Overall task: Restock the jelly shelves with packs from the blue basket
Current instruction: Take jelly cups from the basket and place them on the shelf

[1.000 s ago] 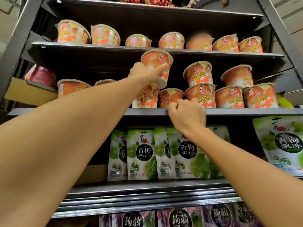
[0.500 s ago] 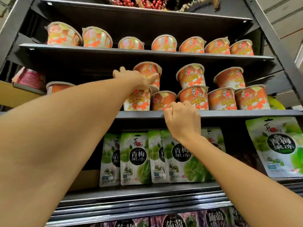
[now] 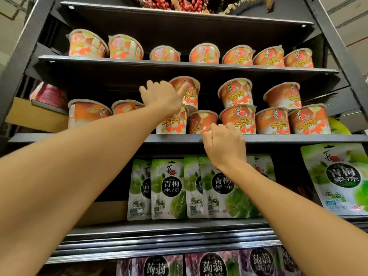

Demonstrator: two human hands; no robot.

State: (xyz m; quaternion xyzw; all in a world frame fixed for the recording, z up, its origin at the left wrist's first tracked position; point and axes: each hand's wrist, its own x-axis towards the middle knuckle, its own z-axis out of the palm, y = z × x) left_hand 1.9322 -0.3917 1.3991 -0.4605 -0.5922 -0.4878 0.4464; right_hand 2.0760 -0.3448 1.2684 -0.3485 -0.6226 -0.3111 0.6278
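Released since the earlier frame, the orange jelly cup now stands upright on the lower cups. The left hand has opened, with its index fingertip touching the cup's side. Judgement: this placement is done, and the blue basket, out of view, supplies the next pack. Below both hands, purple pouches read "蒟蒻" and green pouches read "青梅果冻". The right hand is a closed fist, apparently empty, at the shelf edge. Cup print is illegible.

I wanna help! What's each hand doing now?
Left hand: open, touching the stacked orange cup.
Right hand: closed fist at the shelf edge, nothing seen inside.
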